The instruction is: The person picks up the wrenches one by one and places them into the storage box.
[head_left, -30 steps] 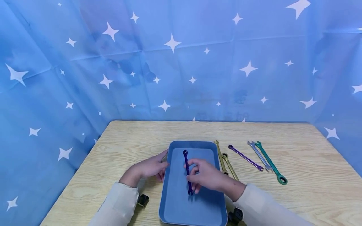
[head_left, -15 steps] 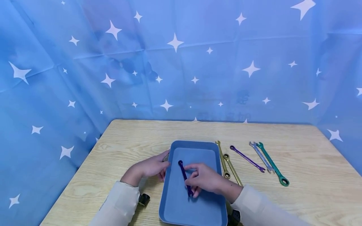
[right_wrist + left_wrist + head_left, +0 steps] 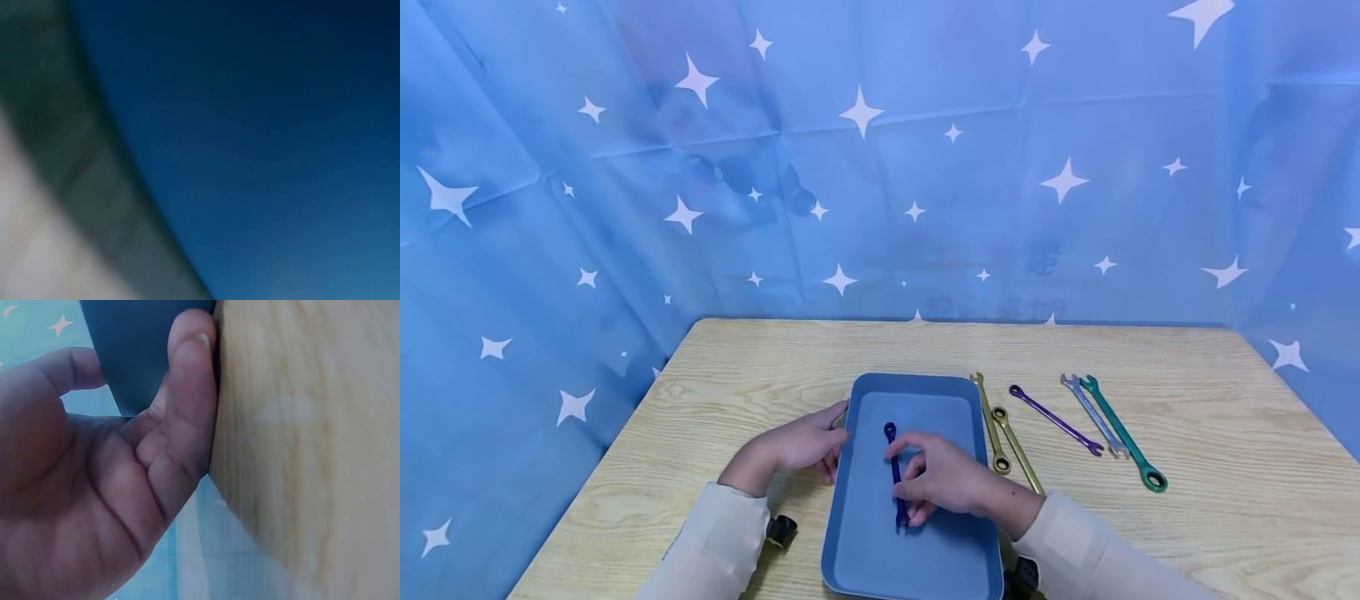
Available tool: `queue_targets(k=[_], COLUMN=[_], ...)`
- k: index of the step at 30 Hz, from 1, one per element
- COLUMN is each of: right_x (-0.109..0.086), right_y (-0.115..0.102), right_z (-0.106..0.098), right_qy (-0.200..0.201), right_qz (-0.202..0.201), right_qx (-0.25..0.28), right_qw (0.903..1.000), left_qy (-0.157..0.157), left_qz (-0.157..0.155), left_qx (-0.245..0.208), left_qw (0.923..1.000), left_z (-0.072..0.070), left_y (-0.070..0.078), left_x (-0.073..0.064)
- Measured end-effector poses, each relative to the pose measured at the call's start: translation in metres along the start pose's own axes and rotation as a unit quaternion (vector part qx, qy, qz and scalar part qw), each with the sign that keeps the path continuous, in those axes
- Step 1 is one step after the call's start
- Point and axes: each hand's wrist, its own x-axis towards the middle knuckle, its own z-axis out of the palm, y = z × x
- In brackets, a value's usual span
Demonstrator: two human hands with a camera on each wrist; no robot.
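Note:
In the head view a dark purple combination wrench [image 3: 895, 471] is inside the blue tray [image 3: 865, 554], lengthwise, its ring end toward the far side. My right hand [image 3: 951, 475] pinches it between thumb and fingers, low over the tray floor. At the tray's left side my left hand [image 3: 797, 442] grips the wall, thumb at the rim and fingers outside. The left wrist view shows that hand [image 3: 106, 462] with its fingers along the tray wall [image 3: 134, 356], close to the tabletop. Only a blurred close-up of the blue tray [image 3: 281, 156] fills much of the right wrist view.
Right of the tray lie two gold wrenches [image 3: 990, 421] [image 3: 1018, 450], a lighter purple wrench [image 3: 1056, 419], a silver wrench [image 3: 1093, 415] and a green wrench [image 3: 1123, 433]. The wooden table [image 3: 760, 358] ends at a blue star-patterned curtain [image 3: 880, 183].
My right hand has moved slightly nearer and brought the dark purple wrench lower in the tray; the wrench tilted left, then swung back nearly straight. My left hand stays on the tray.

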Motion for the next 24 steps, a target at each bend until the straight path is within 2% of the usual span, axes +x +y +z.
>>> queue_targets(k=[24], right_x=[0.0002], right_y=[-0.003], right_z=[0.0045], right_qy=[-0.014], right_qz=[-0.014], right_qx=[-0.076], right_qw=[0.9969], left_qy=[0.006], left_qz=[0.01], left_qx=[0.001], left_qw=[0.9999], left_z=[0.0002], left_y=[-0.0027], left_x=[0.0004])
